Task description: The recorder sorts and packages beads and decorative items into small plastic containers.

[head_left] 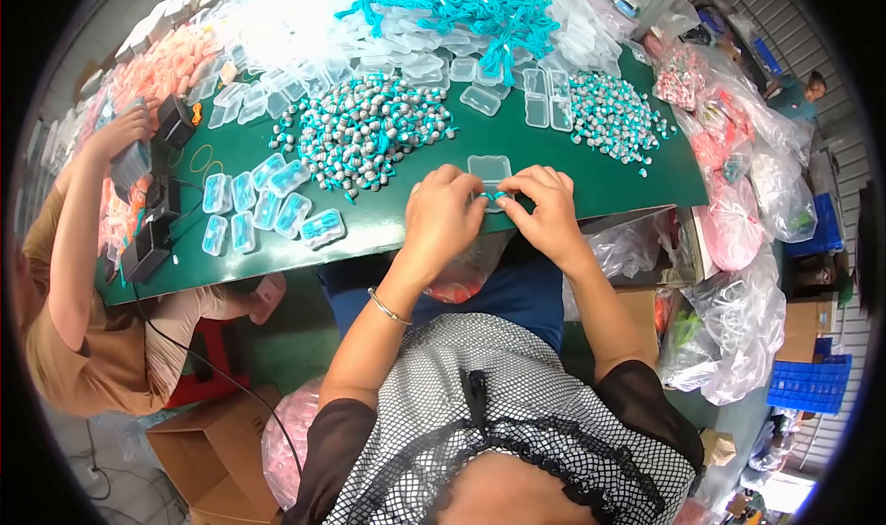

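Observation:
Close to the table's near edge lies a small clear plastic case [489, 166], its lid raised. My left hand [441, 209] is at its left side, thumb and forefinger pinching a small teal piece [487, 196] over it. From the right, my right hand [546, 208] pinches another bit of teal in the same way; whether the two are joined cannot be made out. Left of my hands, several shut clear cases [268, 209] hold teal contents. Beyond them spreads a big heap of small grey-and-teal pieces [365, 128], with a smaller heap [614, 117] at the right.
Teal cords [461, 4] are piled on clear plastic cases at the back. Empty open cases [546, 99] lie between the heaps. At the left a co-worker's hand [125, 130] is near black boxes [148, 248]. Plastic bags [729, 327] and a blue crate [810, 384] stand right of the table.

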`<state>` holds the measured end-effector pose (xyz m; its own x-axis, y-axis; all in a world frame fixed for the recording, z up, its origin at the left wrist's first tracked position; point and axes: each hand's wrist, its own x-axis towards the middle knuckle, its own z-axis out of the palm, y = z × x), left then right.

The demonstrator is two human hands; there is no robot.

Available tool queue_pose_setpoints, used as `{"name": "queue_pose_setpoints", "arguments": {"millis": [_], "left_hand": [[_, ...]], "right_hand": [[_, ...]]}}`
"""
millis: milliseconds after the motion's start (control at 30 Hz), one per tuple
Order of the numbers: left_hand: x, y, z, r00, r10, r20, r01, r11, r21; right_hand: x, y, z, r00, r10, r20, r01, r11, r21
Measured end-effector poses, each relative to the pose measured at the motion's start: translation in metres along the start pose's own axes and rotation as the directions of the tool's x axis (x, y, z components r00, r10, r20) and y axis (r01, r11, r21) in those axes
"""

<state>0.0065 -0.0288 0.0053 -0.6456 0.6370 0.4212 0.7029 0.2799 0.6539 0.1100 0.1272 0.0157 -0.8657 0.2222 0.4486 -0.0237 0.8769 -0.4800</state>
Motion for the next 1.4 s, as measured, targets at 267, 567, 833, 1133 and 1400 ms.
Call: {"name": "queue_pose_setpoints", "arguments": {"millis": [267, 567, 833, 1133, 1400], "left_hand": [[-0.006, 0.002, -0.009, 0.998, -0.013, 0.065, 0.011, 0.999, 0.036], [-0.004, -0.001, -0.014, 0.992, 0.055, 0.113, -0.055, 0.999, -0.003], [-0.007, -0.006, -0.011, 0.989, 0.118, 0.086, -0.119, 0.993, -0.004], [-0.007, -0.003, -0.014, 0.986, 0.154, 0.064, -0.155, 0.988, 0.008], [-0.008, -0.006, -0.014, 0.988, 0.147, 0.046, -0.146, 0.989, -0.017]], "right_hand": [[0.008, 0.0, -0.006, 0.991, -0.037, 0.125, 0.041, 0.999, -0.031], [0.016, 0.014, -0.006, 0.98, -0.048, 0.194, 0.003, 0.974, 0.226], [0.036, 0.015, -0.012, 0.972, -0.051, 0.229, -0.026, 0.946, 0.324], [0.157, 0.063, 0.021, 0.976, 0.055, -0.211, -0.09, 0.983, -0.159], [0.182, 0.088, 0.03, 0.932, 0.358, -0.06, -0.353, 0.858, -0.373]]}}
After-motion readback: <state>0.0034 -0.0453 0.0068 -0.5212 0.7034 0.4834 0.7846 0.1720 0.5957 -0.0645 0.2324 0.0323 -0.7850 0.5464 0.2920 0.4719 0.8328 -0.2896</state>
